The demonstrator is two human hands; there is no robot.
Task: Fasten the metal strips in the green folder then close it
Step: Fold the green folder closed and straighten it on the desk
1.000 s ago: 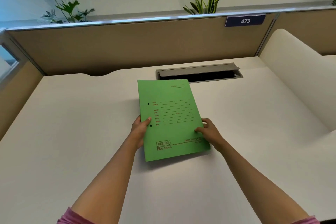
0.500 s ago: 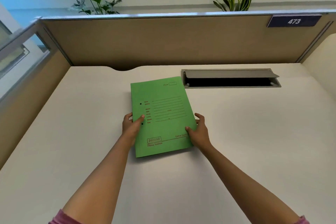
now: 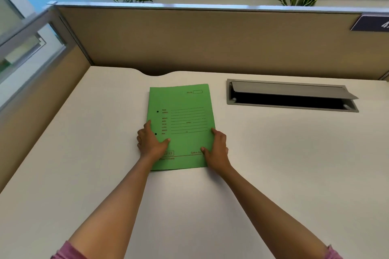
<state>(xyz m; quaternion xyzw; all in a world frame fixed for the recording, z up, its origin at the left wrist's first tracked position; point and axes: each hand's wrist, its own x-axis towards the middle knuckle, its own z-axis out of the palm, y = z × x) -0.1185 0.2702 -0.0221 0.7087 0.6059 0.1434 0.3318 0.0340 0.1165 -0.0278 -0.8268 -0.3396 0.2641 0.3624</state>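
Your green folder (image 3: 183, 126) lies shut and flat on the tabletop (image 3: 273, 164). Your left hand (image 3: 152, 143) grips its spine edge, your right hand (image 3: 216, 150) its opening edge. Next, judging by this, lift the cover to reach the strips.

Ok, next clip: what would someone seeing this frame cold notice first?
The bright green folder lies closed and flat in the middle of the pale desk. The left hand rests on its near left edge and the right hand on its near right edge. To the right of the folder, toward the partition, a grey cable hatch in the desk stands open over a dark slot.
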